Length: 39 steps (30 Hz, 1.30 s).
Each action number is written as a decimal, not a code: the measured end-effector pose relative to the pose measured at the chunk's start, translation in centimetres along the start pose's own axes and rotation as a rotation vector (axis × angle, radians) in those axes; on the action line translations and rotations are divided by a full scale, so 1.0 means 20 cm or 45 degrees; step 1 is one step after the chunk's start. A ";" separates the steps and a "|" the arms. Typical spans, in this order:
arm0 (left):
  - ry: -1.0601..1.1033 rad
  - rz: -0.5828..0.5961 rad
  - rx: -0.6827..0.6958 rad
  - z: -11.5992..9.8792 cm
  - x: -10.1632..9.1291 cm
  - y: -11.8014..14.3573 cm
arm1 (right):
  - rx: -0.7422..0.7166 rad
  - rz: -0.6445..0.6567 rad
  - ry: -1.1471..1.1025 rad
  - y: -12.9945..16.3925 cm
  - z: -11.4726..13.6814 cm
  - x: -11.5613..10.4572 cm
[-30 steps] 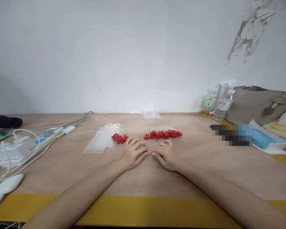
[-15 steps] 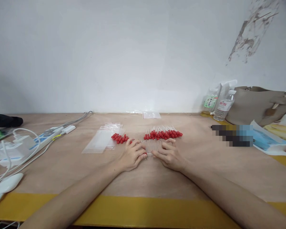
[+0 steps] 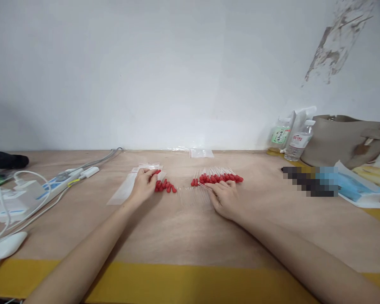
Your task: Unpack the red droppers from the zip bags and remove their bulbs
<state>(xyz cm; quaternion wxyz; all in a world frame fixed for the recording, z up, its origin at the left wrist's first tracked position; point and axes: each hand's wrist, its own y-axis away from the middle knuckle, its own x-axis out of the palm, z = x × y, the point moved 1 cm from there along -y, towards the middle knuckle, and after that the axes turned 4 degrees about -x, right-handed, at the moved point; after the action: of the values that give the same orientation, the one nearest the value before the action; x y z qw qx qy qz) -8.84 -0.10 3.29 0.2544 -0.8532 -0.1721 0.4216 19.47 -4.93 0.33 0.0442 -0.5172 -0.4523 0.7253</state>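
Observation:
Two groups of clear droppers with red bulbs lie on the wooden table (image 3: 190, 228). The larger row of droppers (image 3: 220, 177) is at centre right, the small cluster of droppers (image 3: 165, 186) at centre left. My left hand (image 3: 143, 184) rests by the small cluster and over clear plastic bags (image 3: 129, 185), its fingertips touching one red bulb. My right hand (image 3: 224, 194) lies on the stems of the larger row, fingers curled around one thin stem.
A power strip with white cables and chargers (image 3: 34, 190) lies at the left, a white mouse (image 3: 6, 247) near the front left. Two bottles (image 3: 291, 137), a beige bag (image 3: 345, 139) and blue papers (image 3: 357, 185) stand at the right. More small bags (image 3: 201, 153) lie by the wall.
Both hands were together over the dropper stems at centre. My left hand has moved left to the small cluster; my right hand has shifted slightly right and farther, onto the big row.

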 end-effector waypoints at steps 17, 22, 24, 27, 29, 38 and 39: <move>-0.315 -0.068 0.134 -0.04 -0.01 -0.01 | -0.016 0.291 -0.135 -0.04 0.15 0.03; -0.381 0.135 0.321 -0.20 0.08 0.01 | 0.056 0.325 -0.309 -0.03 0.13 0.02; -0.446 0.235 0.320 -0.27 0.15 0.01 | 0.156 0.244 -0.346 -0.02 0.09 0.03; -0.504 0.359 0.203 -0.34 0.26 -0.01 | 0.303 0.093 -0.344 0.01 0.01 0.03; -0.499 0.459 0.104 -0.37 0.33 -0.03 | 0.352 0.036 -0.315 0.02 -0.03 0.02; -0.464 0.448 -0.126 -0.37 0.43 -0.10 | 0.308 -0.026 -0.189 0.04 -0.06 -0.02; -0.448 0.422 -0.105 -0.36 0.40 -0.09 | 0.293 -0.043 -0.189 0.04 -0.05 -0.01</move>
<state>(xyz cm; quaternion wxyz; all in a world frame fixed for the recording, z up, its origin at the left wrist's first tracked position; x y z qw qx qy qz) 1.54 3.34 3.04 0.1128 -0.7930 -0.0886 0.5922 20.77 -4.84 -0.04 0.0818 -0.4458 -0.3769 0.8078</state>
